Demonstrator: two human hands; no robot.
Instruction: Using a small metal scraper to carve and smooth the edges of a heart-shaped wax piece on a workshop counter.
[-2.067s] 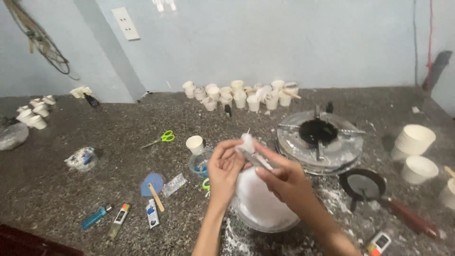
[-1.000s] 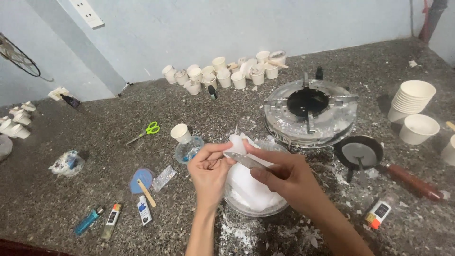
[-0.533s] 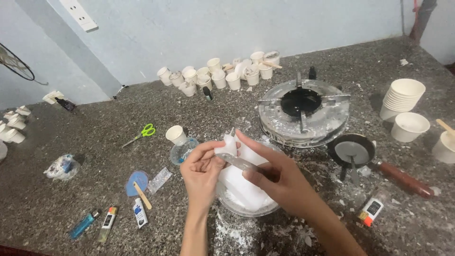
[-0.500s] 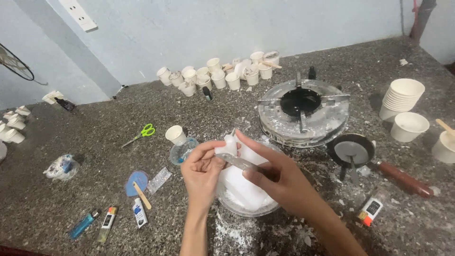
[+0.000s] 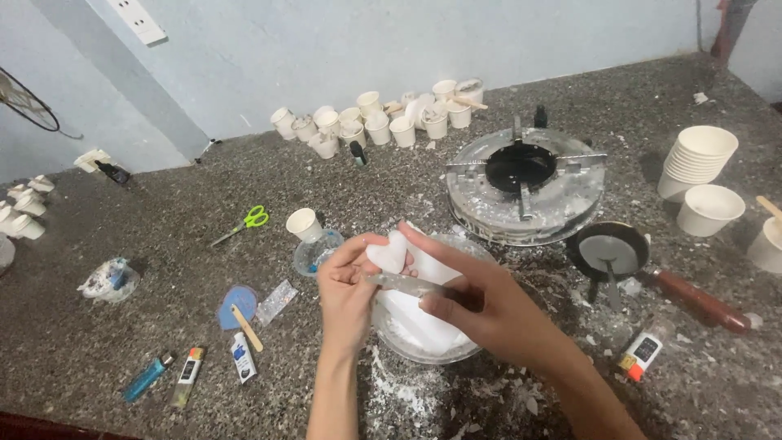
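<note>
A small white heart-shaped piece (image 5: 388, 251) sits pinched in the fingers of the left hand (image 5: 349, 289), held up just over the near-left rim of a clear bowl (image 5: 423, 349) heaped with white material. The right hand (image 5: 487, 300) is closed around a thin blade-like tool (image 5: 405, 283) that lies across, its tip touching the lower edge of the heart. Both hands meet above the bowl, thumbs close together.

White crumbs and flakes (image 5: 399, 395) are scattered on the dark speckled counter (image 5: 163, 244) just near of the bowl. Just left of the hands stand a small paper cup (image 5: 305, 224) and a clear round lid or dish (image 5: 316, 253). Farther left lie green-handled scissors (image 5: 244, 223), a blue round piece with a wooden stick (image 5: 238, 305) on it, a small clear bag (image 5: 277, 302), and nearer still a little tube (image 5: 243, 358), and two lighters (image 5: 167, 376).

To the right of the bowl sits a small black pan with a red handle (image 5: 643, 265), and beyond it a foil-wrapped gas burner (image 5: 523, 186). At the far right are a stack of white paper cups (image 5: 696, 161) and a single cup (image 5: 709, 209). A cluster of small white cups (image 5: 375, 122) lines the far wall.
</note>
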